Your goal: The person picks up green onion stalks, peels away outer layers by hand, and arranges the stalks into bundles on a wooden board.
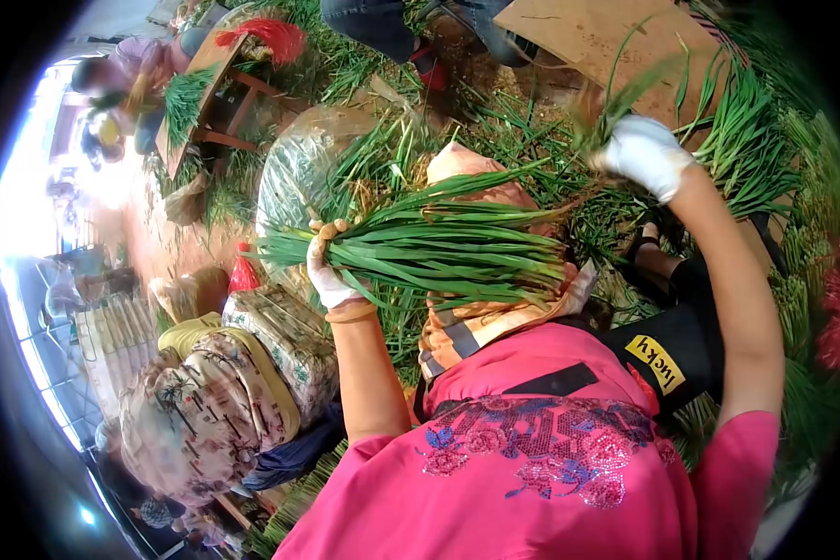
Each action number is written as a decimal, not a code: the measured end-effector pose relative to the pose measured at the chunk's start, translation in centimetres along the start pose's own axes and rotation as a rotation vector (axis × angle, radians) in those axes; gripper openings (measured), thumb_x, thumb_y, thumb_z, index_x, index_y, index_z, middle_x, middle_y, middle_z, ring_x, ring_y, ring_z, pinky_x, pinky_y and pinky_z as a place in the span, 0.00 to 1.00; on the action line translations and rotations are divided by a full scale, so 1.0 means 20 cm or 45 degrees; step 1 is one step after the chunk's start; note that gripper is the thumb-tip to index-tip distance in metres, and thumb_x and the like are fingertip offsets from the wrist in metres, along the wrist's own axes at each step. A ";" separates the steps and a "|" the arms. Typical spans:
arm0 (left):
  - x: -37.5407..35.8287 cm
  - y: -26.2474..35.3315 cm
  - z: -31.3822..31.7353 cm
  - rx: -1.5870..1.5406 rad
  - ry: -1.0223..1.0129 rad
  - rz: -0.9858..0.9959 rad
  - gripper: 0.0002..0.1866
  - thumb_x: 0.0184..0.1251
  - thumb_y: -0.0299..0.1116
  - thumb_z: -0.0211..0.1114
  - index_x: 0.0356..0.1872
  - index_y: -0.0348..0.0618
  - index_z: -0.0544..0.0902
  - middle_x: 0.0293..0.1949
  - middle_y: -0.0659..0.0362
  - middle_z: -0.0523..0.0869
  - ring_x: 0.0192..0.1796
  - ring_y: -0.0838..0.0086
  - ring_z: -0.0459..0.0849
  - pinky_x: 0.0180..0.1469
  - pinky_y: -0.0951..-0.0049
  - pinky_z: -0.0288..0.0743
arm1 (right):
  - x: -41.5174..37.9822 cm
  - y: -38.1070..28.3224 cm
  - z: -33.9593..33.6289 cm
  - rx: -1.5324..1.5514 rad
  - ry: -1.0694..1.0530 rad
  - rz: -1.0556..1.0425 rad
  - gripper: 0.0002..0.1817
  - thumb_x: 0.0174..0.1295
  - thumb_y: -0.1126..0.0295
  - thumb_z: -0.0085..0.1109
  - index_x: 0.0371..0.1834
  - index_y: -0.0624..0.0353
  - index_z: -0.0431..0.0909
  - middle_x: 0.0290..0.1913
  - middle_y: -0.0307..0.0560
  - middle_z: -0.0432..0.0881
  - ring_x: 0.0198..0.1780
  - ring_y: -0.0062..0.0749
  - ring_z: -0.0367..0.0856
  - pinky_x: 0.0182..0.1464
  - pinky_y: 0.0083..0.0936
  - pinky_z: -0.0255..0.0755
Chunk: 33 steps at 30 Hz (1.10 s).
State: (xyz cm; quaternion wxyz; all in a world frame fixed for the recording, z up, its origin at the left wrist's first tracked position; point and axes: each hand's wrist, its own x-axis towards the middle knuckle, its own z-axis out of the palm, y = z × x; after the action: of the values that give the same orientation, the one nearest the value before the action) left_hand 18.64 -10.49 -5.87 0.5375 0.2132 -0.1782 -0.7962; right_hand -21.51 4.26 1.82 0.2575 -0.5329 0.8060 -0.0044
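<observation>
My left hand (pixel 330 269), in a white glove with soiled fingertips, is wrapped round a thick bunch of green chives (pixel 457 241). Its long flat leaves lie sideways in front of my chest, reaching right across an orange cloth (pixel 476 322) on my lap. Out to the upper right, my right hand (pixel 646 155), also white-gloved, is closed on a small wisp of loose leaves (pixel 625 98). Motion smears that wisp and the fingertips, and brownish strands trail below them.
Loose chives (pixel 742 154) lie by a wooden board (pixel 597 42) at the upper right. A clear plastic bag (pixel 303 159) stands beyond my left hand. Leaf scraps litter the ground. Another person's legs (pixel 373 23) are at the top; a person in a floral garment (pixel 205 411) sits at left.
</observation>
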 end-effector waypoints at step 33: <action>-0.21 -0.05 0.52 0.398 -0.293 0.095 0.16 0.61 0.28 0.61 0.51 0.41 0.75 0.45 0.56 0.81 0.48 0.69 0.81 0.56 0.68 0.74 | -0.16 -1.10 -0.10 0.690 0.796 -1.254 0.15 0.53 0.62 0.63 0.38 0.61 0.80 0.34 0.50 0.79 0.38 0.43 0.81 0.39 0.30 0.74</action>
State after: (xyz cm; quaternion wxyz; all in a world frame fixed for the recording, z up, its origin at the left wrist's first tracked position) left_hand 13.72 -5.73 3.09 0.5031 0.1949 -0.3676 -0.7575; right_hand -2.53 -3.04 10.94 0.1035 -0.7303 0.4741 -0.4808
